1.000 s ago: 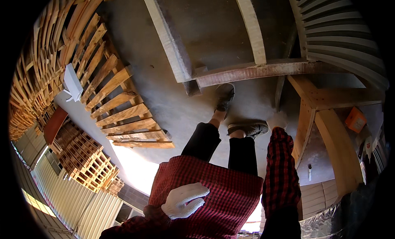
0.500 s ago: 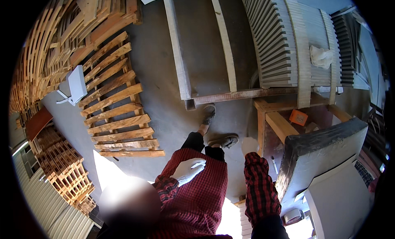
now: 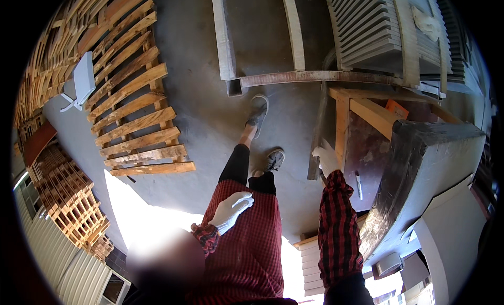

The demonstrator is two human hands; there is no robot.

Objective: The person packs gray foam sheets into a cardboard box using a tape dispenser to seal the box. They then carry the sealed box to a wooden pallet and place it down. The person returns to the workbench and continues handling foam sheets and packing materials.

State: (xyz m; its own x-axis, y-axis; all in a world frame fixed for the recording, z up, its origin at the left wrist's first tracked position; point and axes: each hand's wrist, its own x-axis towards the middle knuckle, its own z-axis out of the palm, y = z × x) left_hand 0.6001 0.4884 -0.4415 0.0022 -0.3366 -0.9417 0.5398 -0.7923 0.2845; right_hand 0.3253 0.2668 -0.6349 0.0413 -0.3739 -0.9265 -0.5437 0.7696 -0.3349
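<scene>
The long, flat grey strip (image 3: 319, 121) might have slipped if your white-gloved right hand (image 3: 329, 160), its grip unclear, held it loosely.

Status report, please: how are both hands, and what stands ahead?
Left hand open, seemingly empty. Right hand near wooden stand, grip unclear. Beam frame ahead.

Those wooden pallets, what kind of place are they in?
Probably a workshop or warehouse: there's a big slatted wooden pallet, a tall stack of pallets and a layered stack of pale boards.
</scene>
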